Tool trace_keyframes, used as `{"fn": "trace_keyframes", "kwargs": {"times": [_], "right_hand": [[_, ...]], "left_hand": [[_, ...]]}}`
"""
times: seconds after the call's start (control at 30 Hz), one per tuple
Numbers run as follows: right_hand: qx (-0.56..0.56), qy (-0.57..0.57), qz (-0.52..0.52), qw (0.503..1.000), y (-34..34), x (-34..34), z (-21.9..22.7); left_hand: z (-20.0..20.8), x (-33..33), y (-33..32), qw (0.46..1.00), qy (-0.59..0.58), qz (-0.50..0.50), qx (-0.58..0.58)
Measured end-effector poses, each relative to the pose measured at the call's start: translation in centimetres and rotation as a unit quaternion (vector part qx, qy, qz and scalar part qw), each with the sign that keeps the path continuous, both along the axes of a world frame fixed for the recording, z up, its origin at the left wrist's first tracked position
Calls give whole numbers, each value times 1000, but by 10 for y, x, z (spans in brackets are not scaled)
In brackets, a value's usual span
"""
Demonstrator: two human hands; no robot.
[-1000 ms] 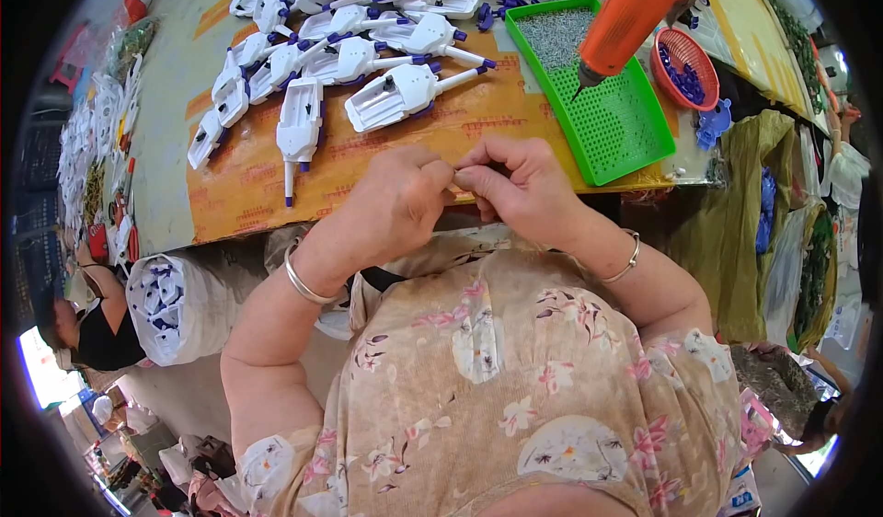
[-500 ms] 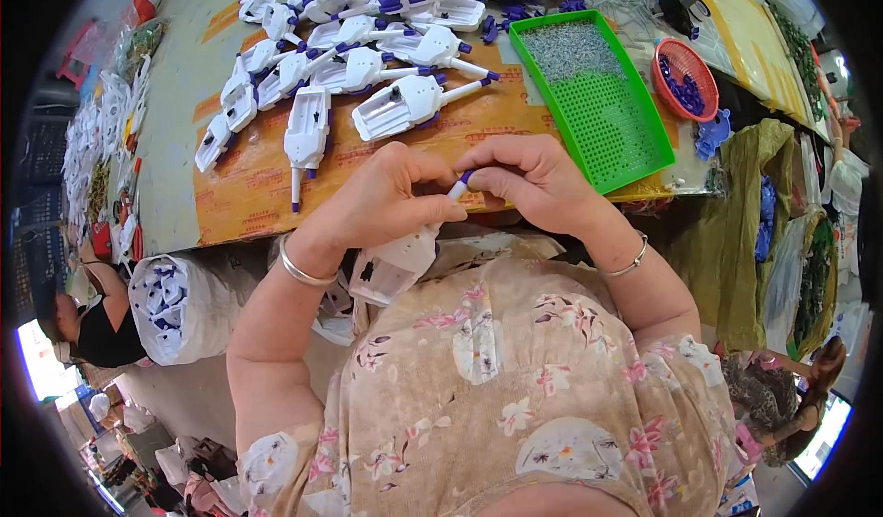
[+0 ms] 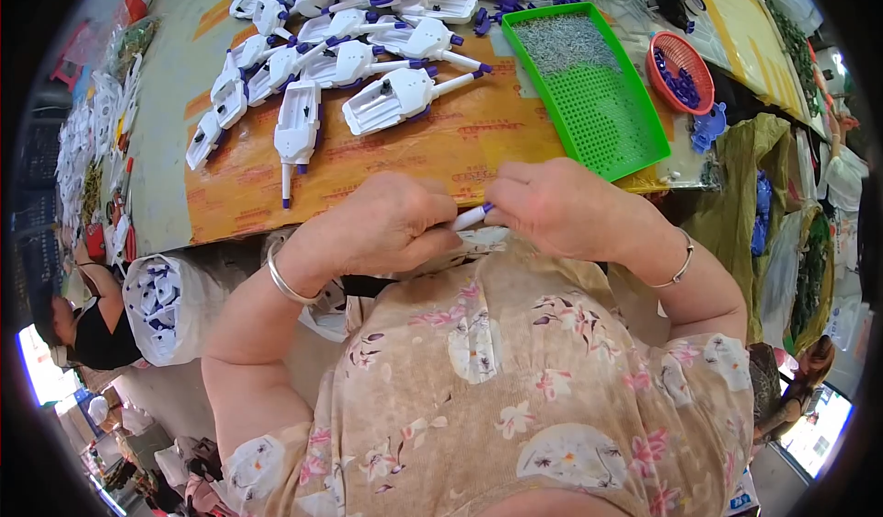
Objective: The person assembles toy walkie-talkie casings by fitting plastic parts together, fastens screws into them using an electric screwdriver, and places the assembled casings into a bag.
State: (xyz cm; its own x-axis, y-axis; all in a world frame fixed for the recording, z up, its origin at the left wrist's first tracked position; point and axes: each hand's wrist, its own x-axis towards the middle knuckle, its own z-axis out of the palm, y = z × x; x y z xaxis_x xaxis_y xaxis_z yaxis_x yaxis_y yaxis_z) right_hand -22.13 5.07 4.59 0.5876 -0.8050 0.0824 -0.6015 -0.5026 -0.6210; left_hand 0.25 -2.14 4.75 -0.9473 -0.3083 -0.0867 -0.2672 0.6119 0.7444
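Observation:
Just beyond my lap, at the table's near edge, my left hand (image 3: 400,221) is closed round a white plastic tube (image 3: 469,218). The tube slants up to the right and ends in a purple tip (image 3: 487,208). My right hand (image 3: 561,206) pinches that purple end, its fingertips mostly hidden behind the knuckles. What joins the tube's other end is covered by my left hand. Nearest on the table lie similar white-and-purple plastic housings, one (image 3: 391,99) with its thin tube pointing right and another (image 3: 297,123) with its tube pointing toward me.
Several more housings (image 3: 345,64) are heaped at the back left. A green perforated tray (image 3: 602,117) holds small metal screws at its far end. Right of it stand a red basket (image 3: 706,80) of purple pieces and a blue plastic piece (image 3: 708,129). A white sack (image 3: 189,333) of parts stands lower left.
Both hands have come lower, and my right hand has turned over and shifted right, pinching the tube's purple tip. The white housing below my left hand is no longer seen.

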Motion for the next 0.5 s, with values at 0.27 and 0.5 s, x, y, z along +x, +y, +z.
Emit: {"fn": "trace_keyframes", "kwargs": {"times": [0.27,0.5], "right_hand": [[66,-84,22,994,13,-1,-22],[516,-104,-98,845,-2,10,-18]], "left_hand": [[-14,-9,15,994,4,-50,-97],[-22,-7,16,982,-74,-108,-135]]}}
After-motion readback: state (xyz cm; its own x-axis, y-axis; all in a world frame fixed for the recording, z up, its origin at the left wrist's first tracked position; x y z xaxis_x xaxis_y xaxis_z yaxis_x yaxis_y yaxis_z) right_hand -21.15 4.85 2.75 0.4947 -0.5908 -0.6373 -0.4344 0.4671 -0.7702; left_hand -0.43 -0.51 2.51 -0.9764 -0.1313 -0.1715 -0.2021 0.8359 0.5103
